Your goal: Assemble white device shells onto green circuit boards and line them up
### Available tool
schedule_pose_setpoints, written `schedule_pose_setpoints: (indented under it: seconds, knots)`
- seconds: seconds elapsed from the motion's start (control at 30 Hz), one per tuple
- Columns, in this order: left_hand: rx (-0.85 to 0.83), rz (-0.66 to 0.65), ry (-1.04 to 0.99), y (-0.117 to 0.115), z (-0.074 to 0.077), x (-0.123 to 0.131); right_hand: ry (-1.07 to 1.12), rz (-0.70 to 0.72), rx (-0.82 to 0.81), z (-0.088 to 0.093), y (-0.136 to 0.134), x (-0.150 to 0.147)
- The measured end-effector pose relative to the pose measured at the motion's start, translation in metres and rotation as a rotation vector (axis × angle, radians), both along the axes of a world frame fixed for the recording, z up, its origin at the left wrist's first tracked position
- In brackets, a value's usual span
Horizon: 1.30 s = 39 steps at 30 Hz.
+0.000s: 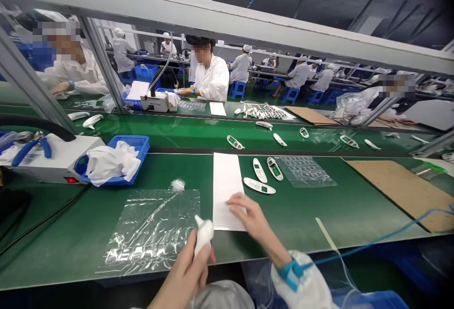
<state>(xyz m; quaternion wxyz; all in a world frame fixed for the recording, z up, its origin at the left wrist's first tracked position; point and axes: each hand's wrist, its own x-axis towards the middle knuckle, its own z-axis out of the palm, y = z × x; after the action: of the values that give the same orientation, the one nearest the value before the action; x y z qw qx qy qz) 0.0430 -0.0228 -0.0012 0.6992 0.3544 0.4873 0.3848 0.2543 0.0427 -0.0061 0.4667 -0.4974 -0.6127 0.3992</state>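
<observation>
My left hand (193,269) is closed around a white plastic housing (205,235), a rounded body with a narrow tip pointing up. Its lower end is hidden by my fingers. Over the sheet of white paper (227,176), my right hand (250,214) is open, fingers loosely bent and apart, holding nothing; whether it touches the paper I cannot tell. Just beyond it lie white shell halves (259,186) and a shell with a green circuit board (275,168) inside. A clear plastic sheet (152,228) lies left of the paper.
At the left, a blue tray (142,145) holds white cloths (111,161), beside a white machine (53,160) with blue pliers on top. A brown board (400,188) lies at right. Several shells sit on the green belt (170,131). A blue cord (372,242) runs from my right wrist.
</observation>
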Motion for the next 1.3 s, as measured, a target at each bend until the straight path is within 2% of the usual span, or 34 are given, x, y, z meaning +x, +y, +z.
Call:
schedule_pose_setpoints:
  seconds: [0.03,0.13,0.2,0.3,0.4,0.5,0.6,0.67,0.73,0.8,0.87,0.93,1.07,1.3]
  knots:
    - [0.06,-0.084,0.009,0.015,0.002,0.008,-0.096,-0.056,0.046,-0.006,0.016,0.016]
    - [0.116,-0.001,-0.018,0.052,-0.003,0.035,-0.289,-0.064,0.07,-0.027,0.05,0.044]
    - [0.116,0.043,-0.026,0.067,-0.012,0.048,-0.336,-0.025,0.062,-0.037,0.059,0.049]
    - [0.11,0.065,-0.026,0.075,-0.026,0.059,-0.375,0.017,0.049,-0.039,0.062,0.046]
    - [0.102,0.071,-0.026,0.076,-0.033,0.061,-0.445,0.023,0.039,-0.036,0.061,0.042]
    - [0.094,0.061,-0.025,0.076,-0.033,0.059,-0.478,-0.001,0.078,-0.036,0.061,0.043]
    - [0.089,0.052,-0.029,0.076,-0.028,0.057,-0.334,-0.079,0.079,-0.032,0.055,0.043]
    - [0.079,0.022,-0.041,0.074,-0.023,0.054,-0.179,-0.108,0.029,-0.021,0.046,0.037]
    - [0.053,-0.014,-0.104,0.071,-0.017,0.05,-0.043,-0.042,-0.03,-0.004,0.033,0.023]
    - [0.021,-0.03,-0.182,0.067,-0.01,0.048,0.056,0.089,-0.085,0.014,0.02,0.003]
    - [-0.009,-0.006,-0.218,0.062,-0.004,0.047,0.081,0.172,-0.117,0.028,0.01,-0.016]
    - [-0.029,0.022,-0.207,0.058,-0.001,0.045,0.038,0.192,-0.11,0.036,0.005,-0.03]
    - [-0.029,0.048,-0.19,0.053,0.001,0.041,-0.045,0.185,-0.088,0.037,0.005,-0.042]
    - [-0.029,0.044,-0.166,0.048,0.001,0.036,-0.017,0.193,-0.107,0.029,0.006,-0.046]
